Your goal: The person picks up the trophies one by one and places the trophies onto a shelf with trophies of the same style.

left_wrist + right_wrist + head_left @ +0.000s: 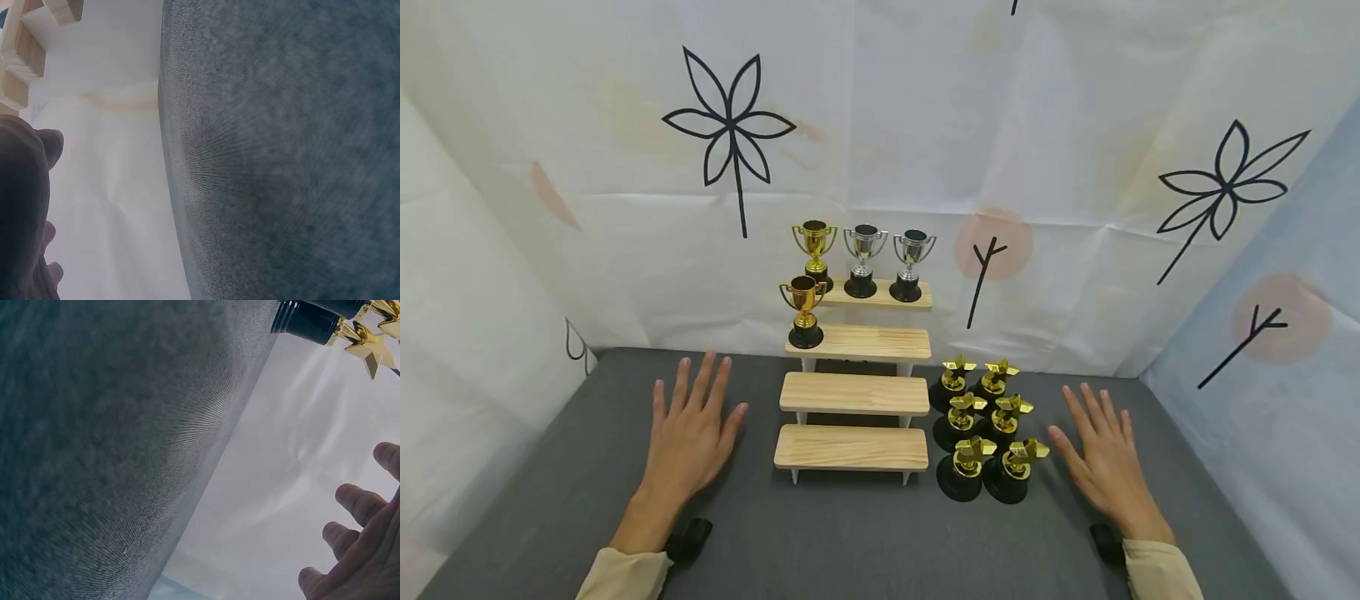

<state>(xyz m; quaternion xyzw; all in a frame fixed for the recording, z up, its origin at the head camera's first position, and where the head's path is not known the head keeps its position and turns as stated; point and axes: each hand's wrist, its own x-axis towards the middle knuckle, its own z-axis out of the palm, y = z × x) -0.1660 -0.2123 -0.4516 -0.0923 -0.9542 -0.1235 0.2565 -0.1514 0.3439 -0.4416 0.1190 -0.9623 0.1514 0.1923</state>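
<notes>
Grey tabletop (865, 533), white printed cloth behind. Wooden stepped stand (853, 392) at centre, four tiers. Top tier: one gold cup (814, 250), two silver cups (887, 262). Second tier: one gold cup (804, 310) at its left end. Lower two tiers bare. Six star trophies (985, 429) on black bases, clustered in two columns just right of the stand. Left hand (692, 433) flat on the tabletop left of the stand, fingers (700, 379) straight and spread, holding nothing. Right hand (1101, 454) flat on the tabletop just beside the star trophies, fingers (359, 503) straight, slightly spread, holding nothing, thumb nearest the front trophy, not touching
</notes>
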